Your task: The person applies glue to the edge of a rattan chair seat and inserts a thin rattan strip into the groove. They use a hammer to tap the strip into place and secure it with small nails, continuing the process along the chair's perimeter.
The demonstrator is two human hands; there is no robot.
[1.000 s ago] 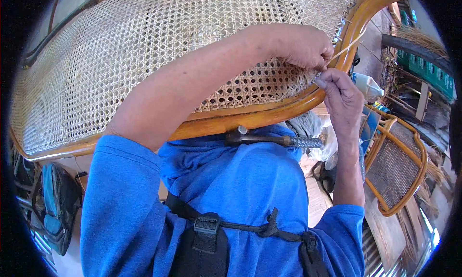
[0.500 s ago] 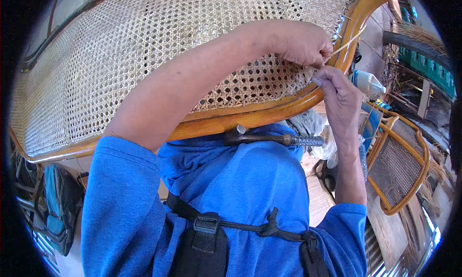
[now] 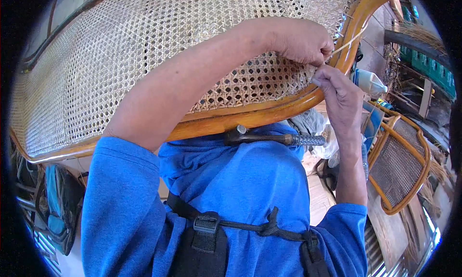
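A large woven cane panel (image 3: 192, 29) fills the upper view, set in a glossy brown wooden frame (image 3: 226, 119) with a curved corner at the right. My left arm reaches across the panel. Near that corner my left hand (image 3: 303, 43) is closed on a thin pale cane strand (image 3: 351, 41), whose free part slants up to the right over the frame. Just below it, at the frame's inner edge, my right hand (image 3: 340, 93) pinches with thumb and forefinger. Whatever lies between those fingertips is too small to make out. The fingertips of both hands nearly meet.
Across my lap lies a hammer (image 3: 269, 138) with a wrapped grip. To the right are a white bottle (image 3: 369, 82), a small cane-panelled frame (image 3: 399, 164) and a green crate (image 3: 428, 67). A dark bag with a light blue part (image 3: 57, 204) hangs at the left.
Both hands hold almost the same place and grip. Only a very slight shift of the view and the left wrist shows.
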